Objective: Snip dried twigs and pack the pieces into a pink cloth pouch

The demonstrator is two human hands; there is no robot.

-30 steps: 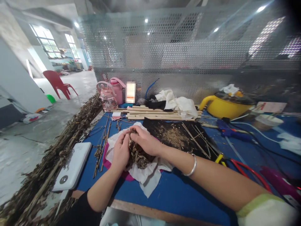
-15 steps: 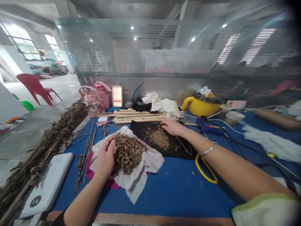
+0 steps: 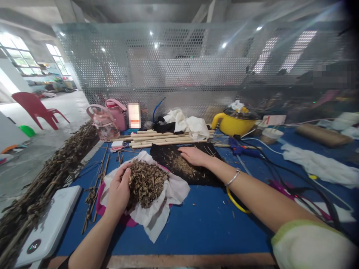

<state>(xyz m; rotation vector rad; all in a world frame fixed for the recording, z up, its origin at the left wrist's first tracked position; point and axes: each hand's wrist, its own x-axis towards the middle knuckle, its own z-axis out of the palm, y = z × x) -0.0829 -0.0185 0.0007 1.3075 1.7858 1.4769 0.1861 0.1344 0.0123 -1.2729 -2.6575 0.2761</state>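
A heap of dried, crumbled brown leaves [image 3: 147, 183] lies on a white cloth [image 3: 153, 226], with magenta fabric [image 3: 101, 198] showing under its left side. My left hand [image 3: 120, 188] is curled round the heap's left edge, thumb and fingers closed on the leaves; the fingertips are partly hidden. To the right, a black cloth [image 3: 159, 151] carries scattered pale brown bits [image 3: 183, 166] and a few thin stalks. My right hand [image 3: 193, 155] lies flat over the far part of these bits, fingers stretched to the left, holding nothing I can see.
Pale sticks [image 3: 171, 140] lie behind the cloths. A yellow pot [image 3: 235, 123] and a blue glue gun [image 3: 244, 147] with cables are at the right. Dried stalks [image 3: 53, 179] and a white power bank-like device [image 3: 50, 224] line the left. A perforated screen [image 3: 157, 71] stands behind.
My right hand has moved left over the bits on the black cloth, and its fingers have flattened out. My left hand stays at the heap. The view has turned slightly right.
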